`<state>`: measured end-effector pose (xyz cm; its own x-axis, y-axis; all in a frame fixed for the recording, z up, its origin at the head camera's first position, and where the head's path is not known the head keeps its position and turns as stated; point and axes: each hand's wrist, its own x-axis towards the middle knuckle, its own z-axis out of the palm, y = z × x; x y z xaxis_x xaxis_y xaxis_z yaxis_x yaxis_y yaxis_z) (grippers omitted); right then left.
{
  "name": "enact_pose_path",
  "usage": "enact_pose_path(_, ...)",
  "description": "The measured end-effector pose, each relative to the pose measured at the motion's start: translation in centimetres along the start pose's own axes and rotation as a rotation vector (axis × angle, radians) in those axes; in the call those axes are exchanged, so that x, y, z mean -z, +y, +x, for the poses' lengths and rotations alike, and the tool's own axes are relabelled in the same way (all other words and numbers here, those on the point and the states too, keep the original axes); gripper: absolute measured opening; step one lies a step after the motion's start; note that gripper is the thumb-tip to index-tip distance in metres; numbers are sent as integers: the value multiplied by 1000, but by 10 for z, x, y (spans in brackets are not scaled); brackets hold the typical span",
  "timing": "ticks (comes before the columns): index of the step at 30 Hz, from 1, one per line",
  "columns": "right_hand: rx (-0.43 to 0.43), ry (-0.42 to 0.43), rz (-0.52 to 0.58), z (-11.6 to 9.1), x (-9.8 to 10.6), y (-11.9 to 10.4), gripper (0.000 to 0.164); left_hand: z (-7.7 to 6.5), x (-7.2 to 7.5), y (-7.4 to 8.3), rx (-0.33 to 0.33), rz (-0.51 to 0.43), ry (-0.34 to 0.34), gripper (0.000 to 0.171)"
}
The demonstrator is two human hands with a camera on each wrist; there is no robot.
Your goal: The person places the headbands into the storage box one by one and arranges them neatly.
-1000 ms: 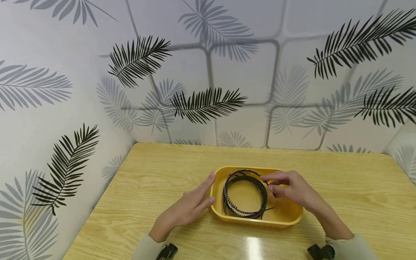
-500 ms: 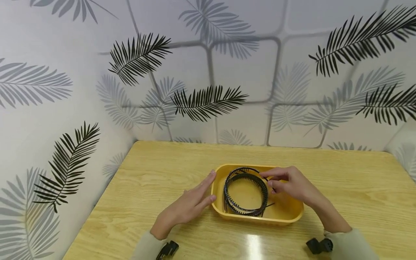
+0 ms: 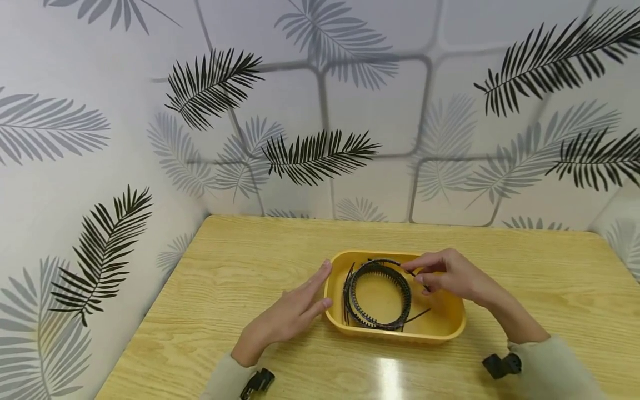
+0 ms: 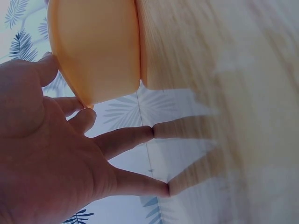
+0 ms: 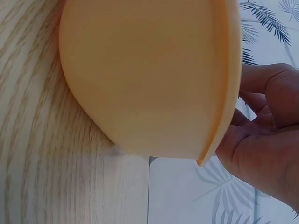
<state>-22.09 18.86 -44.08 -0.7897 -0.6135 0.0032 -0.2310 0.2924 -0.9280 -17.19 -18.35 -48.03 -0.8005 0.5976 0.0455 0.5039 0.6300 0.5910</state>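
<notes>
Inside a yellow plastic tub (image 3: 440, 328) lie several black toothed headbands (image 3: 406, 300), nested in a ring toward its left side. My right hand (image 3: 452, 278) pinches the end of one headband (image 3: 414, 274) between thumb and fingers, above the tub's right half. In the right wrist view the tub's wall (image 5: 145, 79) hides the fingertips and the headband. My left hand (image 3: 285, 314) rests against the tub's left end with its fingers extended. The left wrist view has the left hand (image 4: 60, 149) spread, some fingertips at the tub's rim (image 4: 70, 86) and others touching the table.
The tub stands on a wood-grain table (image 3: 260, 250). Behind and to the left rises a pale wall (image 3: 370, 111) with a leaf pattern. A black wrist camera (image 3: 257, 383) sits at the left sleeve, another camera (image 3: 501, 365) at the right.
My right hand has moved slightly up and right with the headband end. The ring has shifted a little, and thin black ends now stick up at its left. The left hand stays put.
</notes>
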Motion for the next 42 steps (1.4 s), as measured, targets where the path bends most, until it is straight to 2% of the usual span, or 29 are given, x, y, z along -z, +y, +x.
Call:
enact_pose_path(8, 48, -3, -82, 6, -7, 2, 30, -1, 1, 0, 14, -5, -3, 71)
enact_pose_path(21, 49, 27, -205, 11, -10, 0, 30, 0, 1, 2, 14, -8, 5, 69)
enact_pose_path(32, 38, 43, -182, 12, -13, 1, 29, -1, 1, 2, 37, 2, -4, 70)
enact_pose_path(42, 29, 57, -179, 9, -14, 3, 30, -1, 1, 3, 31, -10, -4, 70)
